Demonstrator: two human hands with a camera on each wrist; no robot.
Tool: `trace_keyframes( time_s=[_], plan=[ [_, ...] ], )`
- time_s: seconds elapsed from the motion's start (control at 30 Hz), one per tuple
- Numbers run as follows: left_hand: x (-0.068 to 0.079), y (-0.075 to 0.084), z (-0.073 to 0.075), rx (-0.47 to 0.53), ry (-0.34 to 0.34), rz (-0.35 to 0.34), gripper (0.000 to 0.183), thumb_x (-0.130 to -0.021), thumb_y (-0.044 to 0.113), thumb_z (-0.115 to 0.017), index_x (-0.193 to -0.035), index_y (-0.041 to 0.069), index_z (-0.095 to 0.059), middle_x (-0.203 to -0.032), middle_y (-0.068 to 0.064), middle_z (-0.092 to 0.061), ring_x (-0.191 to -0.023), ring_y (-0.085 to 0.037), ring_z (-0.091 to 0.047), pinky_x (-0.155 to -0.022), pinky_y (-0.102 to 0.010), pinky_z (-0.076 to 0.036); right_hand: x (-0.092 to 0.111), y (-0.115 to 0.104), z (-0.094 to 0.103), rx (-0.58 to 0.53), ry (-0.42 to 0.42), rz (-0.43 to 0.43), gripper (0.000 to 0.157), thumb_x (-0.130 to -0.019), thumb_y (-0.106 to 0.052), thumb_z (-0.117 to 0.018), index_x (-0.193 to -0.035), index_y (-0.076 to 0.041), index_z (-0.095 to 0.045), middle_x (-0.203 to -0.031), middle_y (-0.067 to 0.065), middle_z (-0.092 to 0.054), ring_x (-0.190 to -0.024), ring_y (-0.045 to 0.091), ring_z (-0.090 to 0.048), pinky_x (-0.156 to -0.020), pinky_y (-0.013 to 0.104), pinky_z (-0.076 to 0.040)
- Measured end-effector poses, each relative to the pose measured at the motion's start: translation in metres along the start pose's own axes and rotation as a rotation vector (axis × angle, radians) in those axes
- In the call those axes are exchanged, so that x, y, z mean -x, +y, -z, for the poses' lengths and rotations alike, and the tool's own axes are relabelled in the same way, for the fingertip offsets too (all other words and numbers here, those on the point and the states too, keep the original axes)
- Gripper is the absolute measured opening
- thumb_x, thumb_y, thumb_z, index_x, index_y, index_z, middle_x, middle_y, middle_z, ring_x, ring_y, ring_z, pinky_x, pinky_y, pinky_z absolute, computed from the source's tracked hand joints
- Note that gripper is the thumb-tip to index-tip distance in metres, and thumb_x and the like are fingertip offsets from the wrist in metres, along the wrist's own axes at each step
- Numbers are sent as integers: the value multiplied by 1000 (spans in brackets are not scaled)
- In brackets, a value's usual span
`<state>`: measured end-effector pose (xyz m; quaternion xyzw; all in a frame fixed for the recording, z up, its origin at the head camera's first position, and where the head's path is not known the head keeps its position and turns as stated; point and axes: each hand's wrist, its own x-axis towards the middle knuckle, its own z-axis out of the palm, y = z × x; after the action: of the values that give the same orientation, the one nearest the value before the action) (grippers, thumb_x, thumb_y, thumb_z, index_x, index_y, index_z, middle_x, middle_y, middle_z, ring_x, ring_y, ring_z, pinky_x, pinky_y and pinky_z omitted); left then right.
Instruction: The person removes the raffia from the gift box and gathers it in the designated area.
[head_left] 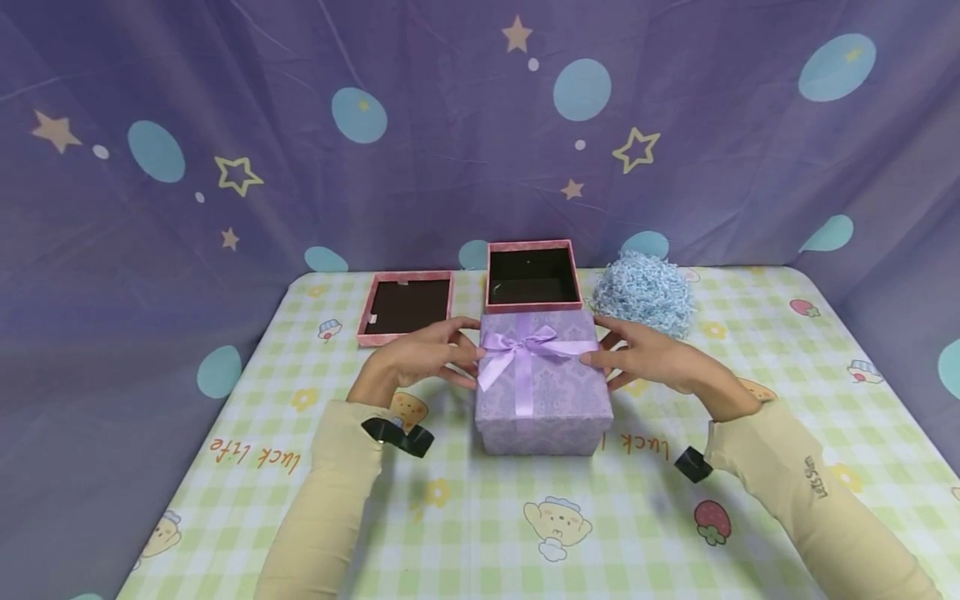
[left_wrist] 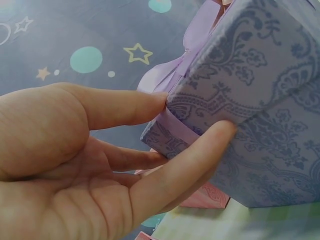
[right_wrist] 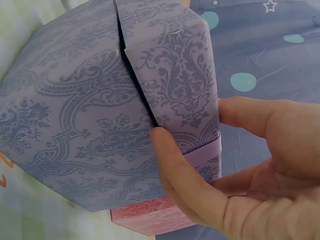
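A lavender patterned gift box (head_left: 540,442) stands on the table in the middle of the head view, its lid (head_left: 558,392) on top and a purple ribbon bow (head_left: 525,346) across it. On the left side, my left hand (head_left: 427,352) grips the lid, thumb at the top edge and fingers along the side wall. My right hand (head_left: 648,357) holds the opposite side the same way. In the right wrist view, a fingertip (right_wrist: 159,134) touches the lid's lower rim, where a thin dark gap shows between lid and box. The box's inside is hidden.
Behind the gift box sits an open pink box (head_left: 534,308) with a dark inside. A pink lid (head_left: 367,340) lies upturned at the back left. Pale blue shredded paper (head_left: 645,292) is heaped at the back right. A purple curtain (head_left: 450,167) hangs behind the table.
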<state>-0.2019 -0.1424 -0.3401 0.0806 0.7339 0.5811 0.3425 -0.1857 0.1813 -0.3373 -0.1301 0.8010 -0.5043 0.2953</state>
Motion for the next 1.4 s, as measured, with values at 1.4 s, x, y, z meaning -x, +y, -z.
trace_keyframes(
  time_s=[1.4],
  plan=[
    [19,43,-1,5,322,-268,50,-95,18,-61,-142,13,-45,-106,-6,-56,-89,-15,-58,-82,-27,-54,14,-22,5,-34,414,312,48,-93,-30,-62,-132,-4,-51,-117,8,-58,-103,6,-59,-85,18,-51]
  ],
)
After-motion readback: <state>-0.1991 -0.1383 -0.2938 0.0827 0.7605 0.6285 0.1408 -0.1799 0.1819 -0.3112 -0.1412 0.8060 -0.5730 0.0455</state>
